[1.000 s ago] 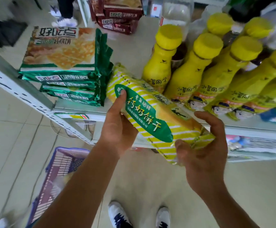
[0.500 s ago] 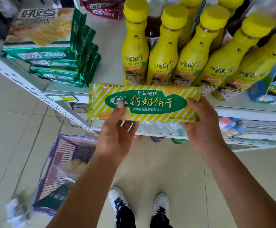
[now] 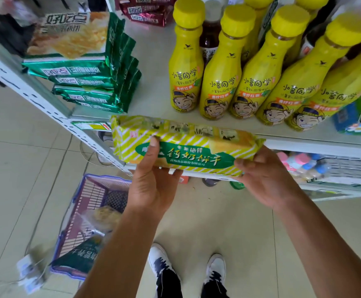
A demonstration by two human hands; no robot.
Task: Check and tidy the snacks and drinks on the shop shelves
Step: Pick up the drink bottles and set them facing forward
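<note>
The biscuit packet [image 3: 186,147] is lying lengthways between both hands, hanging in the air just in front of the near edge of the shelf [image 3: 153,82], below the row of yellow bottles [image 3: 222,78]. The left hand [image 3: 153,190] is gripping it left of the middle. Its thumb is pressing flat up the front over the left end of the green label, and its fingers [image 3: 174,172] are curling underneath, tips peeking out below the lower edge. The right hand [image 3: 265,179] is cupping the right end, thumb pinching the lower right corner from the front, the other fingers wrapping round behind and mostly hidden.

The packet is showing as a long rectangular block, yellow with white diagonal stripes. A dark green oval label in white Chinese characters is running across the front, with a small red mark at upper left and a biscuit picture towards the right. Its top face is carrying a row of small pictures, too blurred to read. The right end is sitting a little lower than the left.

Moving outward, the bottles are standing upright in a tight line on the shelf, each with a yellow cap and a cartoon face. A stack of green cracker packets [image 3: 78,69] is lying at the shelf's left end, and red packets [image 3: 145,11] are sitting at the far side. Down on the tiled floor [image 3: 14,168], a purple basket [image 3: 93,190] is resting to the left, near the white shoes [image 3: 160,259].
</note>
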